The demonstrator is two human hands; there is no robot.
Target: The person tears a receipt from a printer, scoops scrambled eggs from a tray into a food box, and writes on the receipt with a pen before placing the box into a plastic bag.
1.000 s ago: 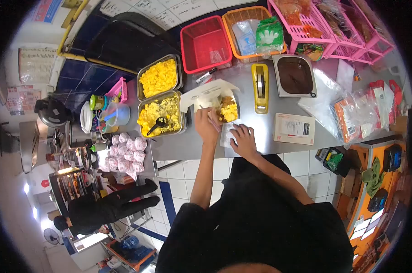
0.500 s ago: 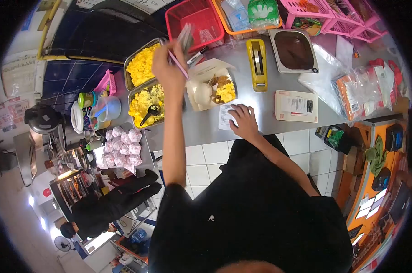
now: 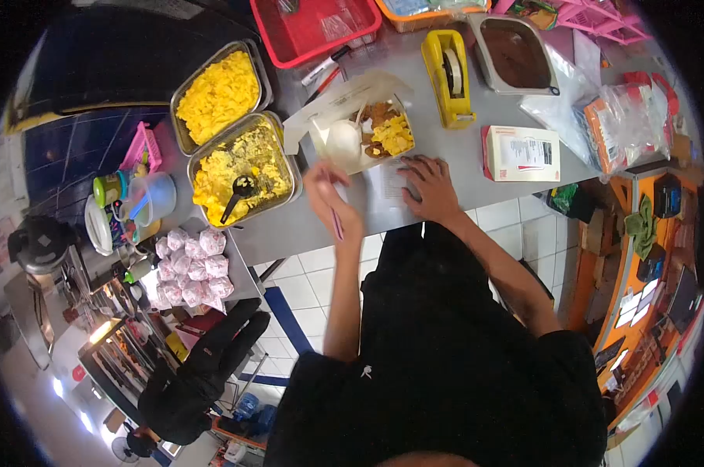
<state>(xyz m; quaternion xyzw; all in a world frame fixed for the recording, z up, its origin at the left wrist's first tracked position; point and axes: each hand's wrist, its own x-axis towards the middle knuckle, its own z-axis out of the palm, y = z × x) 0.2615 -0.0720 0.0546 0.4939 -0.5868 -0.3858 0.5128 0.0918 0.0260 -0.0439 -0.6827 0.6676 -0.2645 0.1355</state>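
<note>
1. Head view: we are looking down on a long steel bench (image 3: pixel 290 226) that is running across the upper half of the picture, with the person's dark-clothed body filling the lower half.
2. Two metal trays of yellow food are sitting side by side at the left of the bench, the far tray (image 3: pixel 262 74) behind the near tray (image 3: pixel 292 167); a black ladle (image 3: pixel 238 193) is lying in the near one.
3. A red basket (image 3: pixel 290 39) is standing at the back edge of the bench, behind the trays.
4. We are seeing an open white food box (image 3: pixel 329 101) just right of the near tray, its lid folded back; it is holding a white round lump, yellow food and brown pieces.
5. A yellow tape dispenser (image 3: pixel 448 66) is standing just beside the box on its right.
6. The right hand (image 3: pixel 430 187) is lying palm down at the front of the bench, its fingers spread wide and pressing on a paper slip (image 3: pixel 385 191).
7. The left hand (image 3: pixel 330 194) is hovering just in front of the box, beside the slip, its fingers closing narrowly around a pink pen (image 3: pixel 337 224).
8. The paper slip is lying flat between the box and the bench's front edge.
9. The pen is pointing down from the left hand toward the person's body; we cannot tell whether its tip is touching the bench.
</note>
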